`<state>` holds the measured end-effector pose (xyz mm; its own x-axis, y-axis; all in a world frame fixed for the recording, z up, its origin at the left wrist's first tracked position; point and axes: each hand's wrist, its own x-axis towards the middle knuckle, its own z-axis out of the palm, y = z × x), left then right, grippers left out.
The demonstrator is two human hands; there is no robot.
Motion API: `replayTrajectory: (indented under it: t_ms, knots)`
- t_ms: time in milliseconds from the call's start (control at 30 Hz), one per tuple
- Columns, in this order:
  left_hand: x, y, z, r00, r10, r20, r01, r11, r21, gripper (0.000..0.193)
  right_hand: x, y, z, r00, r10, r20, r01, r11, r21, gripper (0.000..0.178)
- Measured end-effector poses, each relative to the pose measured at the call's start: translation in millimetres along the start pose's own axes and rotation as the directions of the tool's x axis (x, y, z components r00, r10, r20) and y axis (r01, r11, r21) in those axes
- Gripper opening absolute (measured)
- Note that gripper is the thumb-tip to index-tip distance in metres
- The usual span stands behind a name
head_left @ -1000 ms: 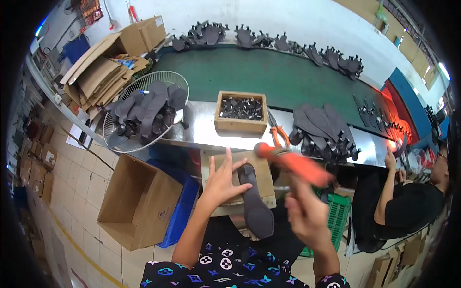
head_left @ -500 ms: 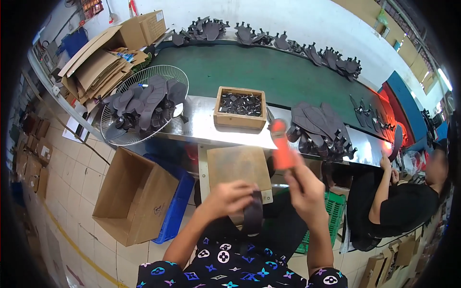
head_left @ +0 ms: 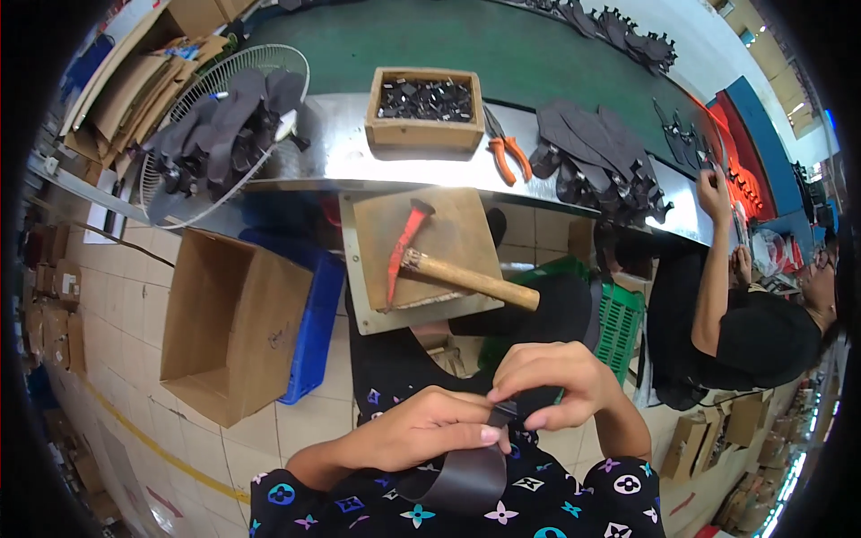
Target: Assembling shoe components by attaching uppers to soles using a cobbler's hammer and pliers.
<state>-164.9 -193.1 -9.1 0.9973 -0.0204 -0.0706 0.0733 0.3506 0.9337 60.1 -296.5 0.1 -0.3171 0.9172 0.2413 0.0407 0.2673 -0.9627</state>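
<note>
My left hand [head_left: 430, 430] is closed on a dark brown sandal strap [head_left: 462, 480], whose wide loop hangs below the fingers against my patterned shirt. Pressed close on the other side, my right hand [head_left: 565, 381] pinches at the strap's end, where a small black piece [head_left: 504, 411] shows between both hands. The fingertips partly hide that end. Beyond my hands a hammer [head_left: 466, 278] with a red head and wooden handle lies on a tan work block [head_left: 453, 220], its handle pointing toward my right hand.
On the metal bench edge stand a wooden box [head_left: 421, 136] of small black pieces, orange-handled pliers [head_left: 508, 157] and a pile of dark sandal parts [head_left: 596, 152]. A wire basket [head_left: 300, 85] holds more. At left is an open carton [head_left: 202, 359]; at right, a seated co-worker [head_left: 762, 345].
The hammer raised in my right hand now lies on the block, out of my grip. My right hand has come down to the strap, which has moved closer to my body. The view has tilted downward.
</note>
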Motion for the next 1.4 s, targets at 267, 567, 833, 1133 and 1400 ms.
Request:
replayTrajectory:
  t_ms: [267, 567, 833, 1133, 1400]
  knots:
    - [13.0, -16.9, 8.0, 0.905, 0.082, 0.417, 0.041, 0.960, -0.278, 0.033, 6.7, -16.2, 6.5, 0.919, -0.249, 0.305, 0.272, 0.962, -0.034, 0.028]
    - [9.9, -2.9, -7.0, 0.926, -0.111, 0.360, 0.194, 0.960, -0.202, 0.029, -1.7, 4.9, 8.4, 0.960, -0.227, 0.164, 0.239, 0.969, -0.060, 0.045]
    - [-13.4, 31.9, -50.3, 0.639, 0.324, -0.698, -0.063, 0.926, 0.372, 0.023, -24.0, 35.6, -68.2, 0.708, -0.016, -0.706, -0.531, 0.647, -0.547, 0.030]
    - [-106.5, 58.4, -232.2, -0.188, 0.931, -0.313, 0.753, 0.342, 0.562, 0.061, -67.1, 79.5, -264.7, 0.335, -0.503, -0.797, -0.848, 0.209, -0.488, 0.035]
    - [41.0, 33.2, -105.0, 0.338, 0.785, -0.519, 0.386, 0.387, 0.837, 0.096, 91.4, 31.7, -166.5, 0.557, 0.110, -0.823, -0.086, 0.994, 0.075, 0.020]
